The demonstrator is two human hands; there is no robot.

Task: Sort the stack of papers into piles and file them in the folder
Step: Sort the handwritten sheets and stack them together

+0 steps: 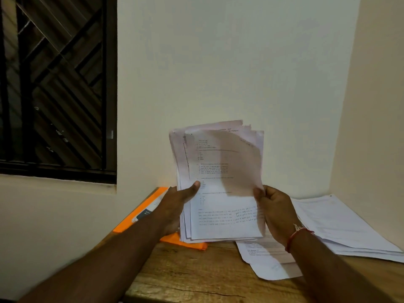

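A held stack of white printed papers [218, 215] stands nearly upright in the middle of the frame, above the brown wooden table [185, 272]. The left hand [178, 207] grips the stack's lower left edge, thumb across the front page and fingers behind. The right hand [276, 212] pinches the lower right corner of one loose top sheet [240, 162], which bows away from the stack and is blurred, so its print cannot be read.

There are two hands, one held stack and one orange flat folder [140, 212], which lies on the table at lower left of the stack, partly behind the left hand. Two piles of white paper lie flat: a larger right pile [345, 224] at the frame's right edge, and a smaller near pile [269, 263] below the right wrist, which wears a red thread bracelet [295, 236]. A dark barred window [59, 84] fills the upper left.
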